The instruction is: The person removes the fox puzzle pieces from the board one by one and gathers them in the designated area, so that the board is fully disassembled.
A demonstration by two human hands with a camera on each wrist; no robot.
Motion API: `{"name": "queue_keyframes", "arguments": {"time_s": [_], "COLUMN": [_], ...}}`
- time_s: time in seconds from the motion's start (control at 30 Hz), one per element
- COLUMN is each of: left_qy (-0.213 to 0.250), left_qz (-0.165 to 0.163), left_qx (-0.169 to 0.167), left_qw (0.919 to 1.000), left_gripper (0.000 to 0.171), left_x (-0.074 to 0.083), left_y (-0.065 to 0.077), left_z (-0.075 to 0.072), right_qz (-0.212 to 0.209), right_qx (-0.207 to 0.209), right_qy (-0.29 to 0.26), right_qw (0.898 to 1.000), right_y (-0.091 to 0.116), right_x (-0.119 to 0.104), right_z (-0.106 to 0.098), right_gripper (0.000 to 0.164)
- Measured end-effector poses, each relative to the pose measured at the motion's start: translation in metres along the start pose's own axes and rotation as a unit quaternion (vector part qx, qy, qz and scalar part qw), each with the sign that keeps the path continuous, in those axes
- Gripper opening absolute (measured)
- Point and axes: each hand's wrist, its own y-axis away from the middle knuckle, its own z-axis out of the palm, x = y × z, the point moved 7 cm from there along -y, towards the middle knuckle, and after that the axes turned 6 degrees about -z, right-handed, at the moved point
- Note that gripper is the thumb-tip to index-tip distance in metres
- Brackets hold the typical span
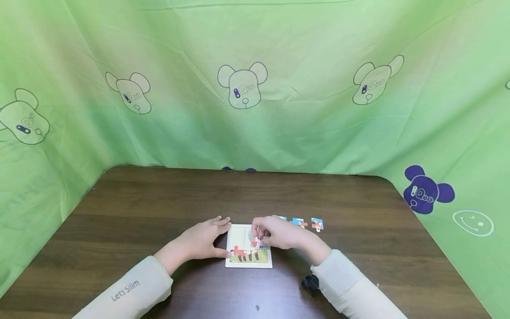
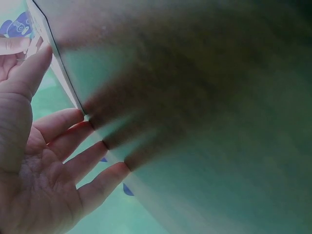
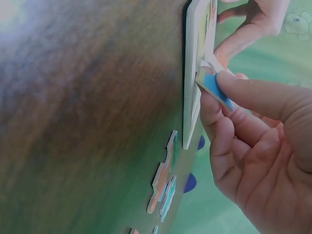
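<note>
A square white-rimmed jigsaw tray (image 1: 249, 266) lies on the table, its lower part filled with pieces showing green grass and an orange animal's dark legs. My left hand (image 1: 201, 239) rests at the tray's left side, thumb and fingers spread. In the left wrist view the fingers of that hand (image 2: 46, 170) are extended, the thumb by the tray's edge (image 2: 66, 80). Over the right part of the tray, my right hand (image 1: 280, 232) pinches a jigsaw piece (image 3: 218, 91) between thumb and fingers. The piece is tilted, with blue on its face; the fingers cover part of it.
Several loose jigsaw pieces (image 1: 317, 223) lie beyond and to the right of the tray, some partly behind the right hand. A small black object (image 1: 310, 283) sits by the right sleeve. Green patterned cloth (image 1: 245, 133) hangs behind the brown table (image 1: 159, 199).
</note>
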Motion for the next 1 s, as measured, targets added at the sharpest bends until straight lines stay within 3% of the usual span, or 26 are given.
{"name": "queue_keyframes", "arguments": {"time_s": [0.7,1.0], "left_qy": [0.000,-0.003], "left_qz": [0.001,-0.001], "left_qx": [0.003,-0.001], "left_qw": [1.0000,1.0000], "left_gripper": [0.074,0.076], "left_x": [-0.002,-0.001], "left_y": [0.002,0.001], "left_z": [0.001,0.001], "right_qz": [-0.016,0.007], "right_qx": [0.033,0.038], "right_qy": [-0.040,-0.067], "right_qw": [0.999,0.997], "right_y": [0.015,0.032], "right_x": [0.005,0.013], "right_z": [-0.011,-0.019], "right_gripper": [0.018,0.015]}}
